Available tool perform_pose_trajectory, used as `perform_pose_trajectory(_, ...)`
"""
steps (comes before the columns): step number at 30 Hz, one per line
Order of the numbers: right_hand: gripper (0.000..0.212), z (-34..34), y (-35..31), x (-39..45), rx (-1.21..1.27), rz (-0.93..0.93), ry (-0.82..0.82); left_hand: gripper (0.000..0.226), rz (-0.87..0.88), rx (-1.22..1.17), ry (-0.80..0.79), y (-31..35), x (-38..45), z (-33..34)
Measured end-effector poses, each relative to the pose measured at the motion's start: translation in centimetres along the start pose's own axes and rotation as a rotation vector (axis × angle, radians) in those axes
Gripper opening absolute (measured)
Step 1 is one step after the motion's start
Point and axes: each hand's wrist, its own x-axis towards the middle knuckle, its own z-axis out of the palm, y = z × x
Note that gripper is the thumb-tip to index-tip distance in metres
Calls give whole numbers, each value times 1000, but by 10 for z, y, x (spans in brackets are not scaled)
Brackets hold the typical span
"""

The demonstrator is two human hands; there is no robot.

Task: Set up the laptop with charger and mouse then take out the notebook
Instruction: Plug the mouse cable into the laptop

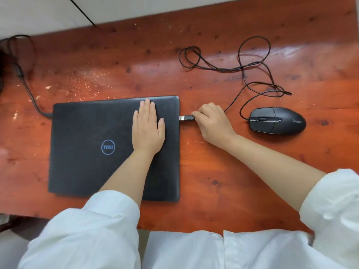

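Note:
A closed black laptop (87,152) lies on the reddish wooden table (223,181). My left hand (148,129) rests flat on its lid near the right edge, fingers apart. My right hand (212,123) pinches the mouse's USB plug (186,118), whose metal tip touches the laptop's right side. The black wired mouse (277,121) sits to the right, its thin cable (242,66) looping across the far table. A charger cable (31,94) runs from the far left into the laptop's left edge. No notebook is in view.
The table's far edge meets a pale floor (48,12) at the top. A dark object (3,61) sits at the far left where the charger cable starts. White sleeves cover my arms near the table's front edge.

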Motion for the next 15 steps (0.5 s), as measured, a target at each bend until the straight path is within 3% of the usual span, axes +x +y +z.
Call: perform_pose_trajectory(15,17,3,3,-2,89,-32,23,54,-4,28,6,-1,2,2)
